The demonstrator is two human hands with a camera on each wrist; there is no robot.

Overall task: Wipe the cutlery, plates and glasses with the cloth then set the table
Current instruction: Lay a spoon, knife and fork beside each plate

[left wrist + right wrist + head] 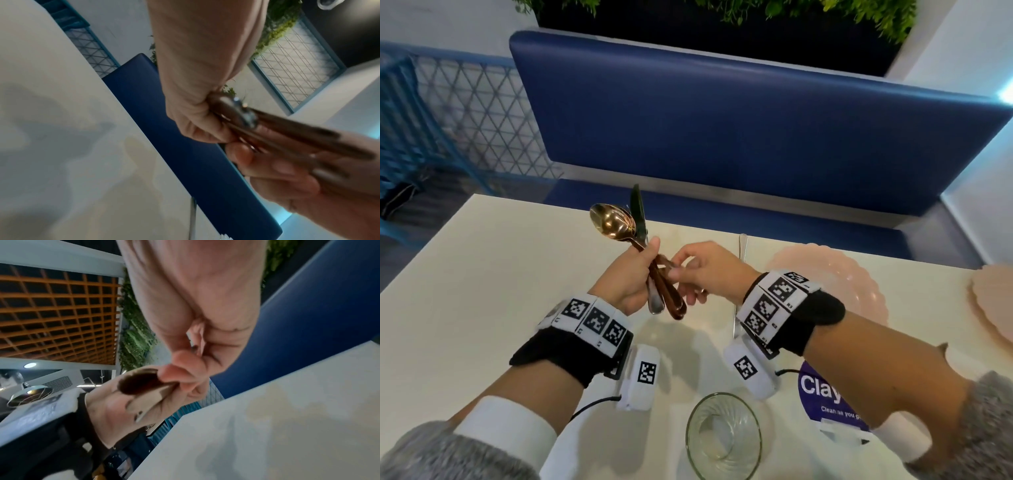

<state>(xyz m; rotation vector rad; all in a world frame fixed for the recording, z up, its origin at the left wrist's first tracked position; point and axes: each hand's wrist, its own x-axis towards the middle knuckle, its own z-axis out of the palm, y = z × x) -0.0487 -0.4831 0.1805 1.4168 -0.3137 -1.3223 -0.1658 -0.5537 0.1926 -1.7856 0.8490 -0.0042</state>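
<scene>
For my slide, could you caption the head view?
Left hand holds bundled cutlery above the table; right hand pinches one piece.

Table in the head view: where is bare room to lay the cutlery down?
Bare table runs left of the left hand to the edge. Crowded on the right: pink plates, a lying utensil, the glass.

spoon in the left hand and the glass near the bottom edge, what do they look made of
Spoon: seemingly metal with a polished copper or rose-gold finish; its bowl mirrors the room lights. Glass: clear glass, or possibly clear plastic; the table shows through it, and swirled ribs run around its wall.
</scene>
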